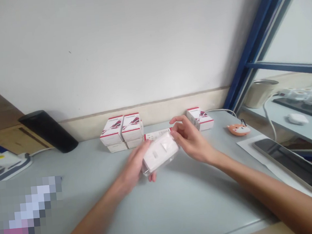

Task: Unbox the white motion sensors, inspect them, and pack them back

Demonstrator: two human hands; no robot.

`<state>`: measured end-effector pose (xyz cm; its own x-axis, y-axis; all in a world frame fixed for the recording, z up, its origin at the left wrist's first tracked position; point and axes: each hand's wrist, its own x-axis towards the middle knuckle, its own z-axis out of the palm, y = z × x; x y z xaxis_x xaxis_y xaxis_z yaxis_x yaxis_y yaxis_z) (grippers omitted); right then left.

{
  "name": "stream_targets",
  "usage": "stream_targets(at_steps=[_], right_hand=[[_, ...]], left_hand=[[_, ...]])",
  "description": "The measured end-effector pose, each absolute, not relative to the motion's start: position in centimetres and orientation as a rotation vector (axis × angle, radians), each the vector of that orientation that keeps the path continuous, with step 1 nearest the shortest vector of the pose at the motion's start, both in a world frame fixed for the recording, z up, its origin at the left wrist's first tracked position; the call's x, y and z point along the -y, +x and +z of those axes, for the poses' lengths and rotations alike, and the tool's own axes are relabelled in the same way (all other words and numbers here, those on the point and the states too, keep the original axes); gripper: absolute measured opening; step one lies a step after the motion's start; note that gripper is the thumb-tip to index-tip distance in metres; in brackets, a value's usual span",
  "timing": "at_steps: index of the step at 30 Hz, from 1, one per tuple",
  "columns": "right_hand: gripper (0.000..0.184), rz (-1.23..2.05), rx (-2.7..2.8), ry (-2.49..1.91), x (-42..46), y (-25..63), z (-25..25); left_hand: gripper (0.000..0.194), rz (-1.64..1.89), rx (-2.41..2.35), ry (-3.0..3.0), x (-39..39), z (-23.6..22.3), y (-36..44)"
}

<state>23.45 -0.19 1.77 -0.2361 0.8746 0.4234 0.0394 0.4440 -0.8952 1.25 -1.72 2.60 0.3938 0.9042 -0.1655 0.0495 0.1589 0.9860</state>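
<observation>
A white wall switch (161, 153), apparently in a clear wrapper, is held above the counter (180, 202) between both hands. The left hand (134, 167) is closed around its near lower end, fingers curled beneath it. The right hand (191, 137) is closed on its far upper end, thumb and fingertips pinched at the edge. The switch is held just in front of the stack of red-and-white boxes (121, 132), which stands against the wall. An opened box of the same pattern (157, 133) lies on the counter directly behind the switch and to the right of the stack. A single box (200, 118) is set farther right of the stack, with a small orange fox-shaped item (238, 129) beyond it. A black cylinder (49, 130) lies left of the stack.

The step in hand is judged to be the handling of the unboxed switch, either its inspection or the removal of its wrapper; which cannot be told. For the next move, a steady hold by the left hand is called for while the right-hand pinch works at the upper edge.
</observation>
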Motion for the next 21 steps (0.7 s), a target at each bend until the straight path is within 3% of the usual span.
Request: stream_targets(at_steps=[3,7,12,14,18,21], right_hand=[[0.028,1.031,1.558,-0.849,0.0,23.5,1.9],[0.034,1.18,1.355,-0.954,-0.3,23.2,1.8],[0.034,1.286,1.17,-1.026,-0.1,22.3,1.5],[0.031,1.177,1.116,-0.982,0.1,22.0,1.7],[0.026,0.758,1.211,-0.818,0.4,22.8,2.6],[0.019,0.471,1.461,-0.746,0.3,24.4,3.6]], left_hand=[[0.057,0.661,-0.815,1.028,1.6,3.5,1.0],[0.046,0.784,-0.552,0.848,1.7,4.2,0.2],[0.033,0.943,-0.602,1.089,2.1,3.9,0.7],[0.022,1.024,-0.743,1.145,2.0,4.0,1.7],[0.045,1.029,-0.925,1.14,0.3,5.3,3.9],[0.048,0.908,-0.945,1.154,-1.6,7.2,5.3]])
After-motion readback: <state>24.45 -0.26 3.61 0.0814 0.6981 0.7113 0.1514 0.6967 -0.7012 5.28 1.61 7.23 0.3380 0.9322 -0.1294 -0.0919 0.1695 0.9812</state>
